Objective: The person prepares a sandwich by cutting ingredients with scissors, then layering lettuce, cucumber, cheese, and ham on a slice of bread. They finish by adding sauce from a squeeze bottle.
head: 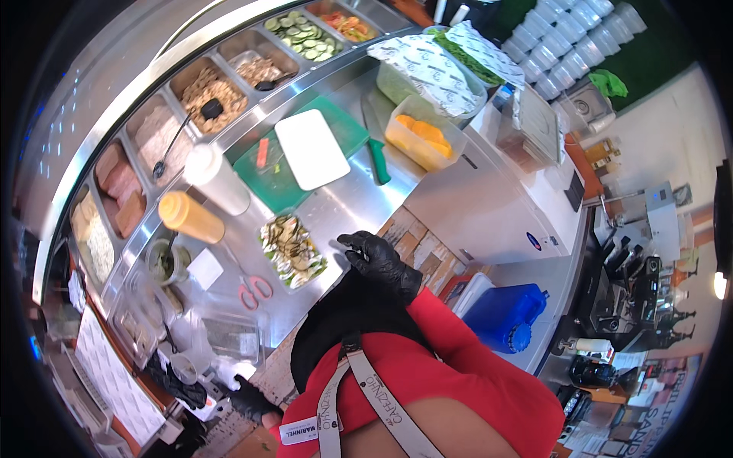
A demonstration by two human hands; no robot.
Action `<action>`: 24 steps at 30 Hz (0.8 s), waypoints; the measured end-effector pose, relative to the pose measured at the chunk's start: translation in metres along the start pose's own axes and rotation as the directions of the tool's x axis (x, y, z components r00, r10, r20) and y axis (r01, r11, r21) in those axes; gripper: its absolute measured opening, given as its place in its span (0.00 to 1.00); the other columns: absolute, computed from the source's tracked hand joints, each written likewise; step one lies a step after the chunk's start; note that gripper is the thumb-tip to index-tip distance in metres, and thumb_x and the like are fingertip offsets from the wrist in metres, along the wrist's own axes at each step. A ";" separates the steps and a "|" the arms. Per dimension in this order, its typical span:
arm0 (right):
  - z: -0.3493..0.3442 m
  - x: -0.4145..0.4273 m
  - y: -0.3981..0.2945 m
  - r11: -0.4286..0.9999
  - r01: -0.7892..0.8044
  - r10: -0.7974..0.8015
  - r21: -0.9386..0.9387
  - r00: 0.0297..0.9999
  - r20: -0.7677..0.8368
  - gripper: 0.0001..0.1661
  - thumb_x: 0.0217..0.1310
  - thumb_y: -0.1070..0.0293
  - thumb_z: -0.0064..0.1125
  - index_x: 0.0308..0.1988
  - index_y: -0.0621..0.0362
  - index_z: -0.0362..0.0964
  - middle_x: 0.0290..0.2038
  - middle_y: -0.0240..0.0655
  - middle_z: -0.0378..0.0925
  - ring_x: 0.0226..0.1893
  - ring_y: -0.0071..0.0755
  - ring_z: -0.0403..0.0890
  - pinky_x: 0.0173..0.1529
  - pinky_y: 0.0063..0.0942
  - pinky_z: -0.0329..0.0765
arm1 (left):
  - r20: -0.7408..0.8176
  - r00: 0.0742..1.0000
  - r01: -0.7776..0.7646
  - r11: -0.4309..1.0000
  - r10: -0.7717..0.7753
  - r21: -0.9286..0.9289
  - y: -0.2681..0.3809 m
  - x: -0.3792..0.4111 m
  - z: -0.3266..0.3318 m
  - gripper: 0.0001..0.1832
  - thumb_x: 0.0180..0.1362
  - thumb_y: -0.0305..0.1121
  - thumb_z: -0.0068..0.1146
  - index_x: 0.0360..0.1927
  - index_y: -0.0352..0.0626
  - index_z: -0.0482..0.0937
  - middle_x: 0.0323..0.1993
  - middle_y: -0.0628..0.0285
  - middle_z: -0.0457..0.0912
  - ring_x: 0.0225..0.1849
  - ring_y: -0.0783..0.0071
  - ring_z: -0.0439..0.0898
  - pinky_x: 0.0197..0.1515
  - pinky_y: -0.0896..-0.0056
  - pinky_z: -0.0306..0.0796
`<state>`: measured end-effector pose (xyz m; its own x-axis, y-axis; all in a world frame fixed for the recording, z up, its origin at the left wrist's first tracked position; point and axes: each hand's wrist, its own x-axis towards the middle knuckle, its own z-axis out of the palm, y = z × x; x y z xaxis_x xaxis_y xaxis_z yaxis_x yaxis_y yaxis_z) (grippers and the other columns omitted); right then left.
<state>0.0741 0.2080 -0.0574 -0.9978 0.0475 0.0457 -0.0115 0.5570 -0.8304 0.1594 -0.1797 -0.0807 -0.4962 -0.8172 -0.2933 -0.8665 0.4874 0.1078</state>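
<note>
A tray of salad (292, 252), topped with pale pieces and dark strips, rests on the steel counter (343, 212) before me. My right hand (378, 260), in a black glove, hovers just right of it with its fingers slightly apart and nothing visible in them. At the lower left, my gloved left hand (252, 399) is beside white cups (186, 366) and a clear plastic container (232, 338); whether it grips anything is unclear. Scissors with pink handles (255, 292) lie left of the salad. Beyond it stand a yellow squeeze bottle (192, 217) and a white one (217, 180).
A white board (312, 150) lies on a green cutting board (263, 186), with a green-handled knife (378, 160) alongside. Food pans (215, 94) line the back. An orange-filled container (426, 134) stands right, and a blue jug (504, 318) is lower right.
</note>
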 end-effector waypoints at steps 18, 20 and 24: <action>-0.188 -0.014 0.143 0.991 -0.007 -0.048 -0.134 0.913 -0.406 0.10 0.46 0.67 0.60 0.22 0.61 0.69 0.20 0.46 0.68 0.24 0.50 0.73 0.29 0.39 0.71 | 0.058 0.155 -0.184 0.087 0.986 -0.979 0.363 -0.290 -0.015 0.14 0.48 0.18 0.41 0.35 0.32 0.78 0.20 0.66 0.73 0.20 0.82 0.69 0.26 0.82 0.65; -0.257 -0.028 0.164 0.986 -0.039 -0.043 -0.162 0.880 -0.474 0.10 0.46 0.67 0.60 0.23 0.60 0.69 0.22 0.45 0.69 0.25 0.51 0.73 0.30 0.39 0.70 | 0.013 -0.104 -0.391 -0.029 0.995 -0.920 0.391 -0.339 -0.013 0.15 0.48 0.17 0.43 0.37 0.33 0.79 0.28 0.62 0.76 0.25 0.79 0.73 0.31 0.79 0.68; -0.390 -0.055 0.166 0.995 -0.014 -0.028 -0.098 0.910 -0.415 0.11 0.51 0.68 0.60 0.36 0.60 0.71 0.30 0.40 0.72 0.32 0.43 0.76 0.37 0.34 0.72 | -0.037 -0.390 -0.525 -0.255 0.920 -0.812 0.447 -0.407 -0.009 0.13 0.48 0.17 0.49 0.37 0.36 0.79 0.34 0.58 0.79 0.34 0.71 0.77 0.41 0.72 0.70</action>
<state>0.1519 0.6208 0.0189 -0.8804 0.3712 0.2952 0.0086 0.6348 -0.7726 -0.0264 0.3681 0.0953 -0.6062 0.7554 0.2488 0.4366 0.0545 0.8980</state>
